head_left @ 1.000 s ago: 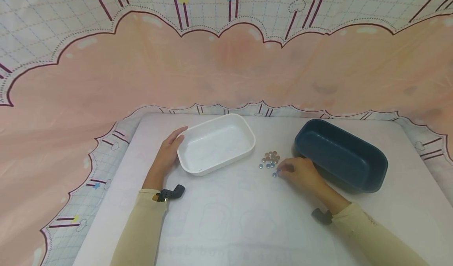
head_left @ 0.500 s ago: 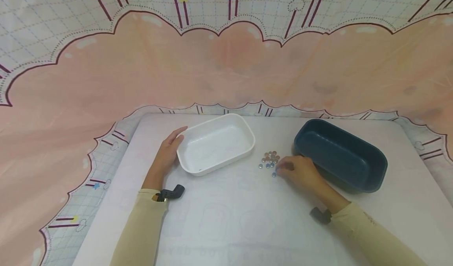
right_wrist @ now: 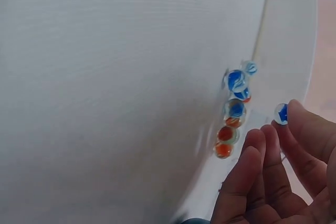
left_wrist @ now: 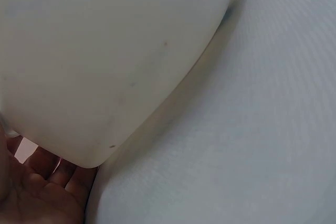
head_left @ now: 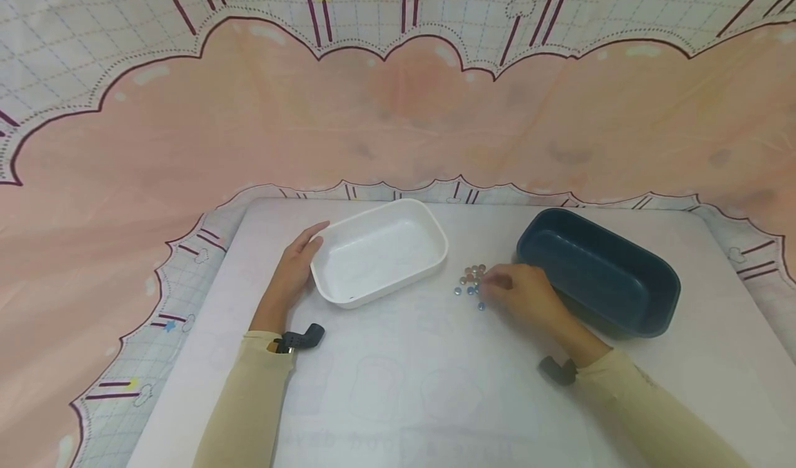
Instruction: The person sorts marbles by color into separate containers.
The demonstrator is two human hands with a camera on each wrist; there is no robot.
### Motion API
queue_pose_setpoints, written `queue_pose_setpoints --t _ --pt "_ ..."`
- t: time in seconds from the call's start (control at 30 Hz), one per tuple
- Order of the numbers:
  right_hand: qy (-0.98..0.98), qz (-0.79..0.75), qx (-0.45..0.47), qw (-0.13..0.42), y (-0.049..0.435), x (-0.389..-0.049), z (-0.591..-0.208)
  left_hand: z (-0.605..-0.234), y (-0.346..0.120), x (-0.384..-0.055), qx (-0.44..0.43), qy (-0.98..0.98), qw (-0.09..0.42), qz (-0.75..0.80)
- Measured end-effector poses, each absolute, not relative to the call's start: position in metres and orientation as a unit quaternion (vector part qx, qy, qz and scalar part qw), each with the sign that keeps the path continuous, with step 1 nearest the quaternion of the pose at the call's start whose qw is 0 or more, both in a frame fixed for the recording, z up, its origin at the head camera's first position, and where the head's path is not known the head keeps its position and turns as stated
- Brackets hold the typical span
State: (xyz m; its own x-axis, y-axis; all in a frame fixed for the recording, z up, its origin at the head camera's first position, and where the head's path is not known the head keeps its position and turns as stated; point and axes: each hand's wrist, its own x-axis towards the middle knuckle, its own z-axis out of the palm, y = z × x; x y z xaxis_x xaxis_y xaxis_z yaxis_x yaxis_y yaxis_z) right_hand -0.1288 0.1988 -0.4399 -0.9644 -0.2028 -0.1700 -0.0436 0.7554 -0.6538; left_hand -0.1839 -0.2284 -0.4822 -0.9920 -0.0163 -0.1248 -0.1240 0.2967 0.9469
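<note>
At the left, my left hand [head_left: 291, 269] grips the near-left end of a white tray [head_left: 379, 252], thumb at the rim. The left wrist view has those fingers [left_wrist: 79, 184] bent against the underside of the tray's corner. My right hand [head_left: 525, 294] is over the right side of a small group of glass marbles [head_left: 470, 278]. Between thumb and index finger it pinches a blue-and-clear marble [right_wrist: 281, 114], plain in the right wrist view. There the other marbles [right_wrist: 234, 109], with blue or orange swirls, lie on the white table beside the hand.
A dark blue tray [head_left: 603, 267] stands just right of the right hand, its near-left side behind the hand and wrist. Both trays sit near the far edge of the white table [head_left: 398, 371]. A patterned peach curtain [head_left: 398, 122] hangs behind.
My right hand has shifted a little left and away from me, from beside the lone near marble to over the group's right side. The left hand and both trays have stayed put.
</note>
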Motion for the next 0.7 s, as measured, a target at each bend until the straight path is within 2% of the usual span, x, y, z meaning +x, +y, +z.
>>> queue_pose_setpoints --t 0.23,0.47,0.7 --pt "0.93 -0.348 -0.063 0.102 0.192 -0.134 -0.437 -0.482 -0.229 -0.184 -0.047 0.805 0.05 0.589" --pt "0.922 -0.369 -0.044 0.113 0.186 -0.143 -0.429 -0.482 -0.228 -0.183 -0.045 0.803 0.052 0.592" --pt "0.914 -0.386 -0.066 0.103 0.181 -0.149 -0.418 -0.482 -0.228 -0.183 -0.048 0.805 0.047 0.589"
